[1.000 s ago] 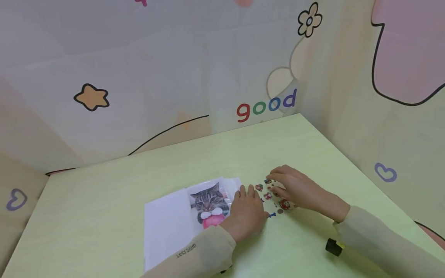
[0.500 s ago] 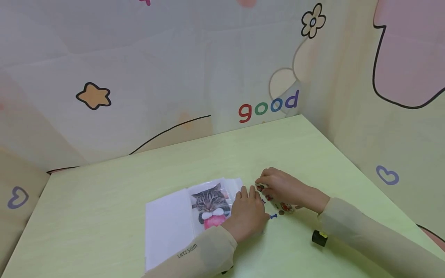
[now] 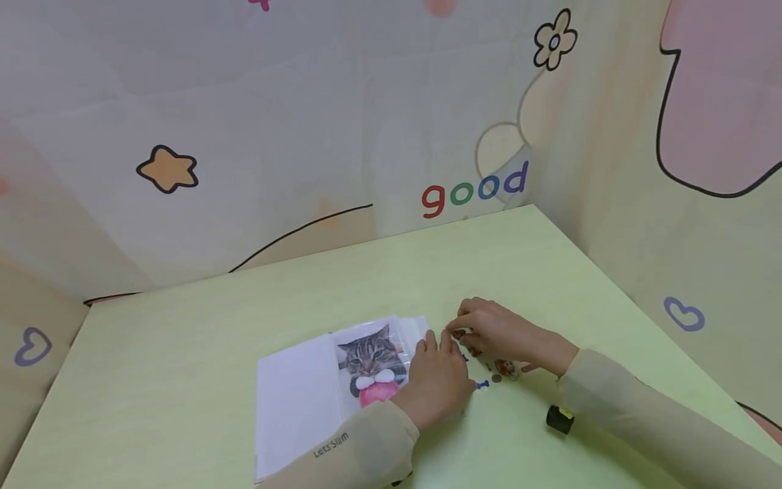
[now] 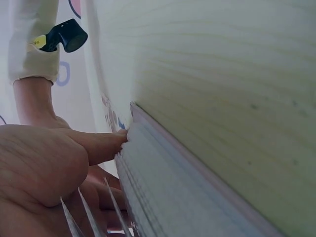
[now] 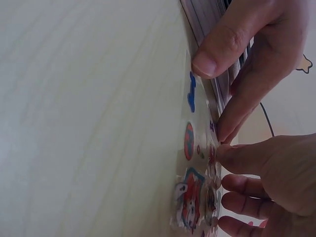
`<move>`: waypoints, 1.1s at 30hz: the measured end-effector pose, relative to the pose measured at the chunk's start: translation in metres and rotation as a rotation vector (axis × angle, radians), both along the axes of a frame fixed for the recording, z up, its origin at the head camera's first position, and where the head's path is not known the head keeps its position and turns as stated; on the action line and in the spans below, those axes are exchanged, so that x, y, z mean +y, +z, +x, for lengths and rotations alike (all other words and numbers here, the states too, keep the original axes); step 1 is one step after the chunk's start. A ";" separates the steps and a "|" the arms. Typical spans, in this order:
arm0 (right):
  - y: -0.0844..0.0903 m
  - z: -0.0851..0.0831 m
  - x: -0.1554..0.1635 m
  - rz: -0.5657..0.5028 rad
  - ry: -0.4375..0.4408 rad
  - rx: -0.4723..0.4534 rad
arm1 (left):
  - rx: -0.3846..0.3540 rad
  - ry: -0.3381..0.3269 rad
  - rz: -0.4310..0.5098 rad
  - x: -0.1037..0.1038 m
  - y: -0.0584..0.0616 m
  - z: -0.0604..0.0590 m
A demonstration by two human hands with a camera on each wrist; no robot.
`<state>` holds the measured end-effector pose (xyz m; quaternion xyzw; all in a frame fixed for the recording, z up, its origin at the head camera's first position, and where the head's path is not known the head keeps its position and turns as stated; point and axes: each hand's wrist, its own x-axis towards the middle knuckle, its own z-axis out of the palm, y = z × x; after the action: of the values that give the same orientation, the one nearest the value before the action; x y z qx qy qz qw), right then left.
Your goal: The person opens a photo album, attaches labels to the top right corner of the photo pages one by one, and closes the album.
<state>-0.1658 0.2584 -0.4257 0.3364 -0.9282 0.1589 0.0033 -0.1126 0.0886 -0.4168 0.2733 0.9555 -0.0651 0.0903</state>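
A clear sticker sheet (image 3: 491,363) of small red and blue cartoon figures lies on the pale green table (image 3: 183,353), pinched by the right hand (image 3: 497,333) while the left hand (image 3: 436,384) presses flat the cat-photo album (image 3: 330,380) beside it, under pastel doodled walls (image 3: 244,136)

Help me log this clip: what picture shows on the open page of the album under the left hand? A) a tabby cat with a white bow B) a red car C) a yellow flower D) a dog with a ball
A: the album page beside the left hand shows a tabby cat photo with a white bow.
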 end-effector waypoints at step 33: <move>0.000 -0.006 0.002 -0.055 -0.007 0.017 | -0.033 0.007 -0.067 0.001 0.004 -0.002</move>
<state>-0.1718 0.2604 -0.4258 0.3341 -0.9247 0.1812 0.0210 -0.1147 0.0894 -0.4124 0.2680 0.9520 -0.0922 0.1156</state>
